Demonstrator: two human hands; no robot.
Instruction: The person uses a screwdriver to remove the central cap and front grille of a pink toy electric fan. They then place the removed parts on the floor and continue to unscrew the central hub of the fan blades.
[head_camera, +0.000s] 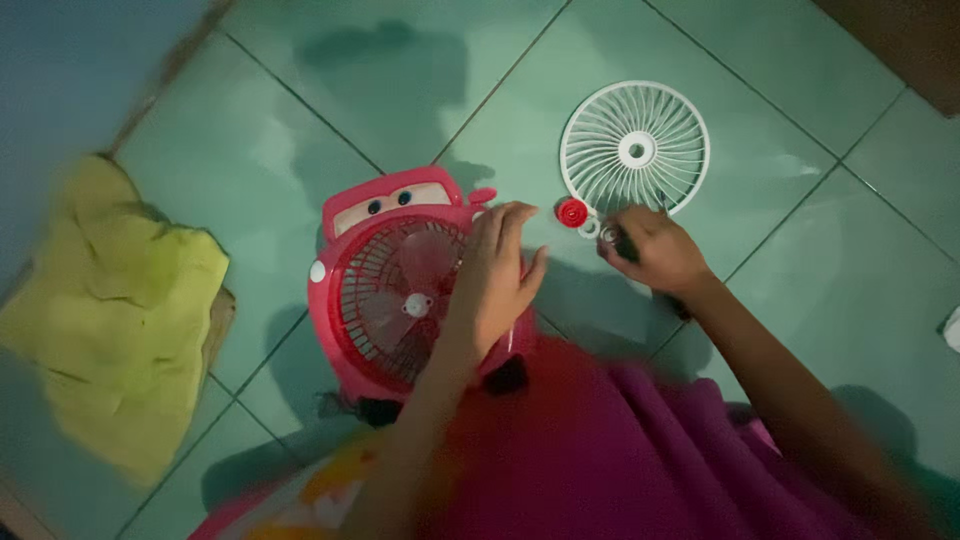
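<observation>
Green floor tiles (800, 290) hold a pink car-faced fan (400, 290) at centre, left hand (497, 275) spread flat on it, right hand (655, 250) curled around a dark tool (625, 243).

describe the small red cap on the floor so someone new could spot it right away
Start at the pink car-shaped fan lying on the green tiled floor, under the left hand. To its upper right lies a detached white round grille. The small red cap sits at that grille's lower-left edge, just left of the right hand; it is the only red, coin-like disc among small white rings.
</observation>
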